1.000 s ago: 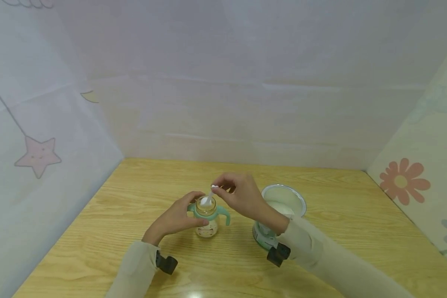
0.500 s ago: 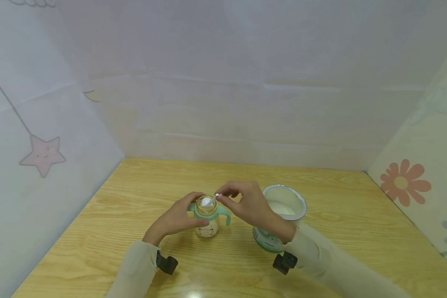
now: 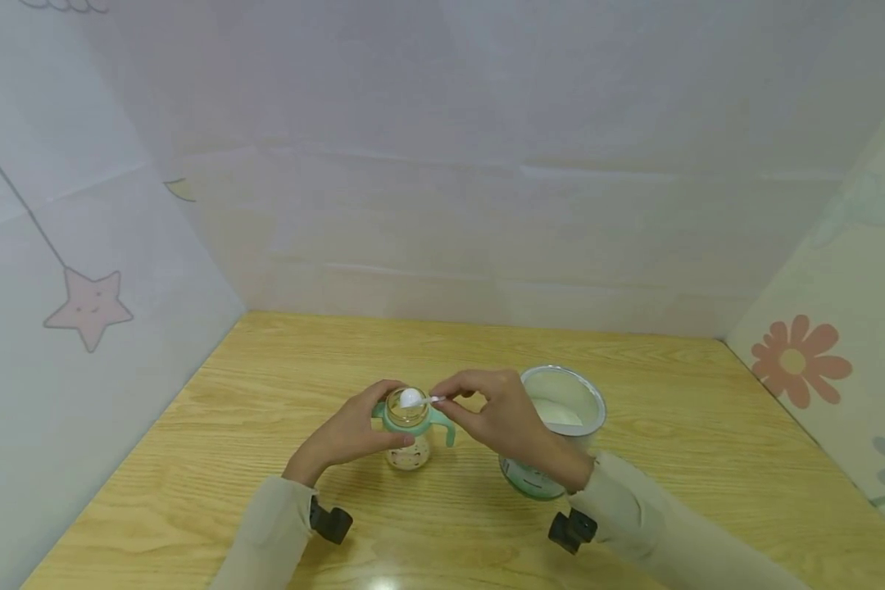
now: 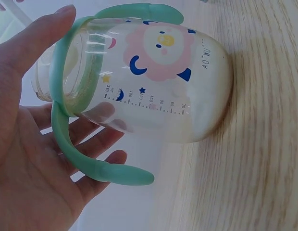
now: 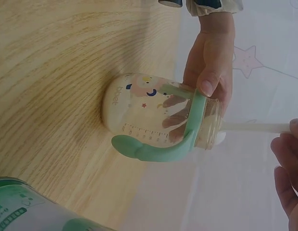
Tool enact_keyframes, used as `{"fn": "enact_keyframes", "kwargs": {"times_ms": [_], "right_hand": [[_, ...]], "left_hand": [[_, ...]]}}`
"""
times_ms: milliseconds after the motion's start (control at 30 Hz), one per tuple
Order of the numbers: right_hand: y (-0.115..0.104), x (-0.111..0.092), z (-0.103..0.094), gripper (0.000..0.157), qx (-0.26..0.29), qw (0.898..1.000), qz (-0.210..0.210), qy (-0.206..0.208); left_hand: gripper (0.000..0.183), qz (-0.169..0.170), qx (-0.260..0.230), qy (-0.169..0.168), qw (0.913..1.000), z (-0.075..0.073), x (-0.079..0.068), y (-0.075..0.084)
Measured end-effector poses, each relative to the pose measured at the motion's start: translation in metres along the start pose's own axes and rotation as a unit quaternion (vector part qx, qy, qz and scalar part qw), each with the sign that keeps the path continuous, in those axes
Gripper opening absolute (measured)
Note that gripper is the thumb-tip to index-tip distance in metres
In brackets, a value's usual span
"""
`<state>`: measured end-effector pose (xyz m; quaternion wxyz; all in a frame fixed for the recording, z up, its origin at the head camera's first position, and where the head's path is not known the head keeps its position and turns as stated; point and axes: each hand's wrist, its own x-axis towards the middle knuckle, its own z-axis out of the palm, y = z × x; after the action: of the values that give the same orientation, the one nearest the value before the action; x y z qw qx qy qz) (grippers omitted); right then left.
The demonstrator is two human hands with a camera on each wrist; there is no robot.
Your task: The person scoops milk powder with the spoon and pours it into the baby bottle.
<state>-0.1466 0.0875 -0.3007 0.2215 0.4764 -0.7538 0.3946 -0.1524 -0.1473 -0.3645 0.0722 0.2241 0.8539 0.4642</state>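
Observation:
A clear baby bottle (image 3: 409, 455) with green handles (image 4: 130, 173) stands upright on the table. Whitish contents (image 4: 214, 91) fill its bottom part. My left hand (image 3: 350, 430) grips the bottle around the neck ring, thumb on one side and fingers on the other. Between thumb and fingertips, my right hand (image 3: 497, 414) pinches the handle of a white scoop (image 5: 254, 127). The scoop's round bowl (image 3: 411, 398) is at the bottle's open mouth, its handle nearly level. Whether powder is in the bowl cannot be seen.
An open tin (image 3: 533, 482) with a green label and white powder (image 3: 556, 412) inside stands right of the bottle, partly behind the right wrist. The wooden table (image 3: 324, 344) meets printed cloth walls (image 3: 442, 229) at the back and sides.
My right hand has lowered and shifted slightly right, tipping the scoop's handle from steep to nearly level. My left hand and the bottle have stayed in place.

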Motion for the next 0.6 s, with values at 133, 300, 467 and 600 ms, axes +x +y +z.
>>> {"fn": "enact_keyframes", "kwargs": {"times_ms": [133,300,467,600], "right_hand": [[0.0001,-0.0019,0.0001,0.010,0.008,1.000,0.001,-0.003],[0.0003,-0.0037,0.0001,0.012,0.016,1.000,-0.009,-0.004],[-0.0008,-0.0051,0.0011,0.013,0.017,1.000,-0.018,-0.003],[-0.0028,-0.0070,0.0019,0.015,0.028,0.999,-0.028,-0.001]], "left_hand": [[0.066,0.005,0.001,-0.001,1.0000,0.0001,-0.0002,-0.0009],[0.065,0.009,-0.001,-0.002,1.0000,-0.0003,-0.0003,-0.0016],[0.066,0.009,-0.002,-0.004,1.0000,-0.0008,-0.0012,-0.0013],[0.069,0.007,-0.006,-0.003,0.9999,-0.0007,-0.0016,-0.0008]]}}
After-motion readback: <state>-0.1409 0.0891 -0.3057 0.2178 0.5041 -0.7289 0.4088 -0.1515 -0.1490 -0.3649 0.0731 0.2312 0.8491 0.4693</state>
